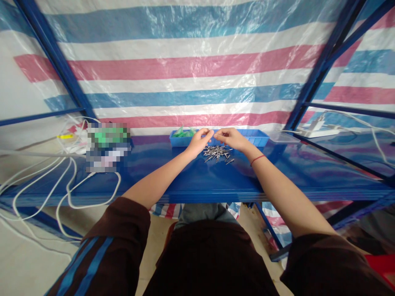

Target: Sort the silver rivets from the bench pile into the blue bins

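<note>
My left hand [200, 142] and my right hand [231, 139] are close together, fingertips almost meeting, over the far part of the blue table. Both are closed in a pinch. Whatever is between the fingers is too small to make out. Just below them lies a loose pile of thin silvery metal pieces [217, 153], like rivets or screws, with one piece [230, 161] apart at the pile's right. Behind the hands stands a long blue plastic tray [254, 136]. Green plastic bits or bags [184, 132] fill its left end, and my hands hide its middle.
White cables [72, 181] loop over the table's left side beside a blurred-out green item [111, 137]. A clear plastic lid or tray [284, 137] and a white power strip [319, 129] lie to the right. Blue metal posts [57, 57] and striped sheeting [197, 70] enclose the back.
</note>
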Tool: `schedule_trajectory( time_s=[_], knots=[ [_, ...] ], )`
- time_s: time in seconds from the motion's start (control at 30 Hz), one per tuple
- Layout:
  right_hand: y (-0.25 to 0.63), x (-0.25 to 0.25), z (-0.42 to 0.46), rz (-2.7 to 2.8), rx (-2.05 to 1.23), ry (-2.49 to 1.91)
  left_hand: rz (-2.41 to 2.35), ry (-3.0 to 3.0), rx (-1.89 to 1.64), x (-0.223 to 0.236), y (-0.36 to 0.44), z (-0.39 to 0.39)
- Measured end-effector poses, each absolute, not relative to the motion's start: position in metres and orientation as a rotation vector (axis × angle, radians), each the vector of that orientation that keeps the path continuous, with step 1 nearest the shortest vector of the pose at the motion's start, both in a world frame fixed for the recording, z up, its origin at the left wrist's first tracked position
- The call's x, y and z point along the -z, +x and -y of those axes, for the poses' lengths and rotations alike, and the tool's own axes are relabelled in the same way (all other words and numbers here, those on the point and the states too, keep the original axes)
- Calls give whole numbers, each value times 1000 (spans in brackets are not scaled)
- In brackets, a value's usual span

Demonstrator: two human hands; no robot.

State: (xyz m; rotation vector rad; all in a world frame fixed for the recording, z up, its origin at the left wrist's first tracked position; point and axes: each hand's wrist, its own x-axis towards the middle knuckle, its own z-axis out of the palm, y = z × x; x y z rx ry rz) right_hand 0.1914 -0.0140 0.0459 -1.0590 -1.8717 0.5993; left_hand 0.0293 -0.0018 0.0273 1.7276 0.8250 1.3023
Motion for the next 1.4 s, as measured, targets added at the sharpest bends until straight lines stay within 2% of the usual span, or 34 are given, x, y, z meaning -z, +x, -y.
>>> schedule_trajectory(
  time_s=[0.1,0.23,0.43,0.67,0.77,1.1,1.23,1.4],
  knots=[
    [192,-44,11,1748,-723,-1149,-891,1723,-1298,-27,29,1],
    [201,-46,7,1282,-820,-1218,-973,1787,-1278,-24,26,-6],
    [221,-46,3,799,-878,-1345,-966,2501,-1010,-17,22,-6],
    [215,-47,4,1318,-553,-1436,-1222,2902,-502,-13,23,6],
    [208,-46,5,1615,-400,-1457,-1232,2975,-415,-12,26,7],
    [205,-44,7,1955,-197,-1442,-1194,2997,-544,-18,26,7],
    [201,-46,12,1859,-492,-1371,-1149,2886,-760,-15,21,-2],
    [195,-51,21,1649,-832,-1248,-1023,2470,-1067,-11,20,-16]
  ],
)
